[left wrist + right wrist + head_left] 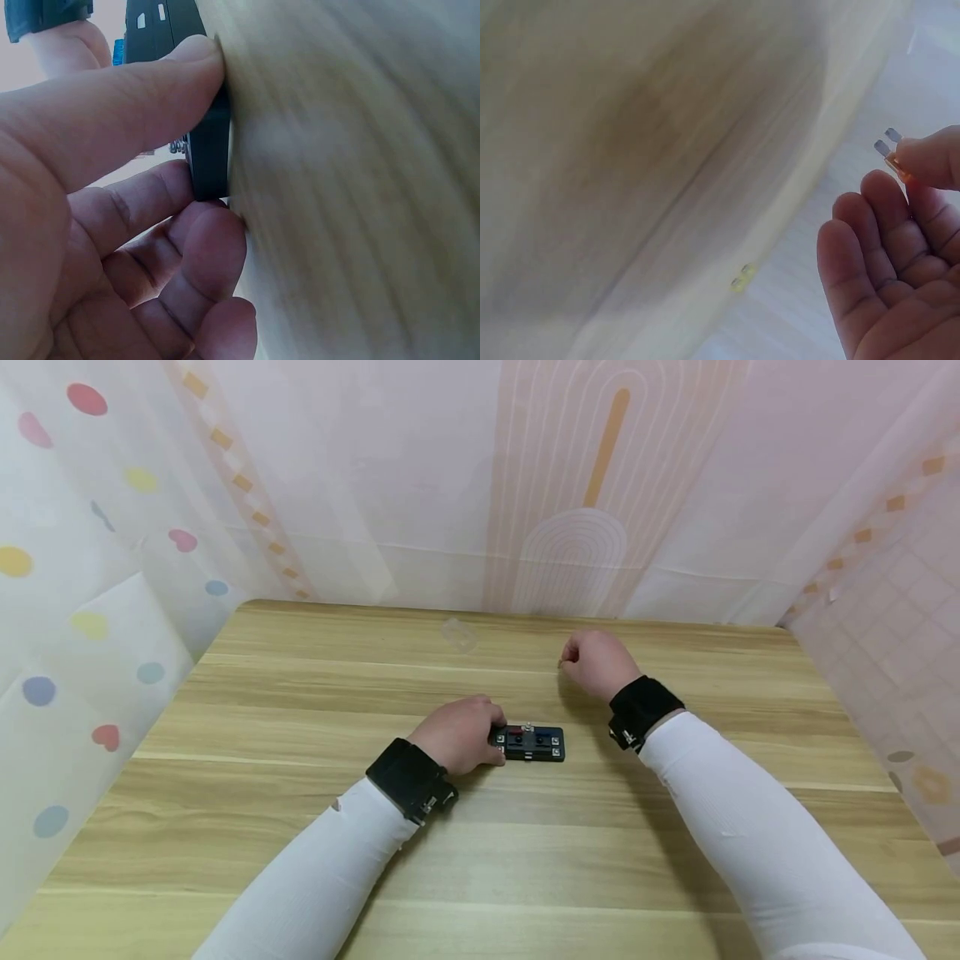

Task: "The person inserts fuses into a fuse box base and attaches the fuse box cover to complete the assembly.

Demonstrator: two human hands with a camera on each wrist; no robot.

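The left hand grips one end of a small black fuse block lying flat on a wooden table, its thumb and curled fingers pinching the block's dark edge, as the left wrist view shows at close range. Red and blue pieces sit in the top face of the block, with small metal fittings at its corners. Beyond the block and to its right, the right hand hovers with its fingers drawn in, pinching a small amber blade fuse between thumb and fingertip; two metal prongs stick out of the pinch in the right wrist view, while the other fingers curve loosely below. The fuse is well apart from the block. Both forearms wear white sleeves, and a black strap wraps the wrist just behind the block, with a second black strap on the wrist to the block's right. Pale curtains printed with coloured dots, arches and diamond bands hang behind the table and along both its sides, far past the block.
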